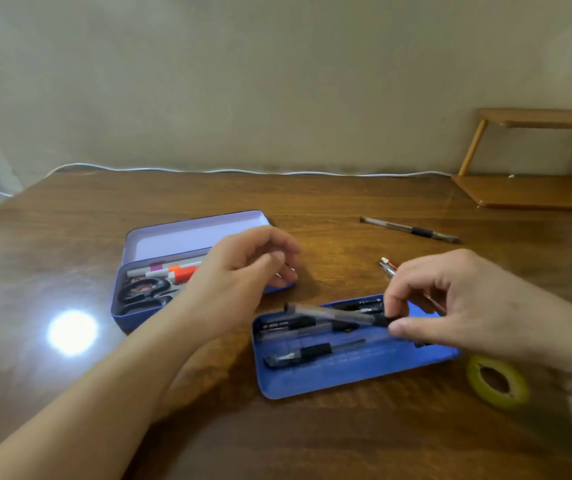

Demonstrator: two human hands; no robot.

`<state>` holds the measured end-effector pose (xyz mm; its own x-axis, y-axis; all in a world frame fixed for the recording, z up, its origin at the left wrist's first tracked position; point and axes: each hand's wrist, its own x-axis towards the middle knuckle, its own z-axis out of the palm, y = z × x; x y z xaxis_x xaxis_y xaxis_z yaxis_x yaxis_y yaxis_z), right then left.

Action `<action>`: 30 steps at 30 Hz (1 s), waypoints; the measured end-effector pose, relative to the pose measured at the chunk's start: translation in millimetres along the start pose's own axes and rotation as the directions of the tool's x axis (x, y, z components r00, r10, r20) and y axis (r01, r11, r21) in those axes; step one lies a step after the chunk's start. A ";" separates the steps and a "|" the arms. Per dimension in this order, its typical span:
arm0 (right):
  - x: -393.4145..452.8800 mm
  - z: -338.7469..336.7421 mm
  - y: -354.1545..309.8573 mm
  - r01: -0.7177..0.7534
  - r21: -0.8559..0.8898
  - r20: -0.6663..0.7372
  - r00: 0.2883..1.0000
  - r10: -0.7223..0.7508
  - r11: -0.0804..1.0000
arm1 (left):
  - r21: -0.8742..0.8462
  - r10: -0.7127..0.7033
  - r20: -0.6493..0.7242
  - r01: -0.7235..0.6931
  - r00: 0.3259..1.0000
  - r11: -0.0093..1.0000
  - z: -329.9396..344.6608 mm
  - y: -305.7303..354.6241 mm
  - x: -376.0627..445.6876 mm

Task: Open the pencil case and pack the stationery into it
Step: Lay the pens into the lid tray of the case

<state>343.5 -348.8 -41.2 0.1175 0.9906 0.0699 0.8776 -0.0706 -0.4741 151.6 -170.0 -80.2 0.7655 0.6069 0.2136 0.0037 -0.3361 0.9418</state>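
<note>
1. The open blue metal pencil case (128, 317) sits on the shiny brown wooden surface (312, 209), with its pale purple lid (187, 237) tipped back
2. Inside the case lie a white marker with an orange band (173, 270) and a black round thing (144, 285) that is too blurry to name
3. A flat blue tray with rounded corners (347, 375) rests just to the right of the case, and a few black and clear plastic pens (298, 353) lie in it
4. The right hand (451, 306) pinches one clear pen with a black grip (340, 315) between thumb and fingers, just above the tray
5. The left hand (239, 271) floats over the right end of the case with fingers loosely curled, holding nothing, and it hides that part of the case
6. A long thin pen with a black grip (409, 230) lies farther back on the surface, and a small pen tip with red on it (386, 265) pokes out behind the right hand
7. A yellow ring of tape (497, 381) lies flat near the tray's right corner
8. A white cord (208, 170) runs along the wall, and a small wooden shelf (534, 188) stands at the back right
</note>
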 end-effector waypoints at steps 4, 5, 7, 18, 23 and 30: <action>9.6 14.8 4.9 0.056 -0.061 0.198 0.979 -0.043 0.997 | 0.264 0.063 0.123 -0.094 0.990 0.960 2.6 -1.4 -4.4; 8.6 12.1 6.5 0.052 -0.044 0.195 0.980 -0.042 0.998 | 0.337 0.085 0.167 -0.138 0.982 0.931 3.2 -0.4 -6.1; 3.8 2.4 10.1 0.023 -0.010 0.170 0.985 -0.021 1.000 | 0.424 0.133 0.258 -0.236 0.957 0.874 1.7 1.9 -7.1; 2.8 2.1 15.9 -0.030 -0.028 0.188 0.981 0.034 0.999 | 0.580 0.139 0.488 -0.439 0.862 0.686 3.8 -2.3 -8.8; 5.4 5.3 15.3 -0.041 -0.078 0.170 0.984 0.054 0.996 | 0.571 0.137 0.472 -0.420 0.871 0.706 2.9 -1.9 -8.6; 11.0 13.6 12.0 -0.022 -0.121 0.079 0.996 0.032 0.992 | 0.566 0.120 0.455 -0.391 0.882 0.726 1.5 -5.7 -5.2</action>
<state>349.1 -337.2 -58.1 0.1087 0.9940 -0.0145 0.9245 -0.1064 -0.3661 148.6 -172.4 -87.0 0.9688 0.1674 0.1829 0.0680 -0.8889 0.4531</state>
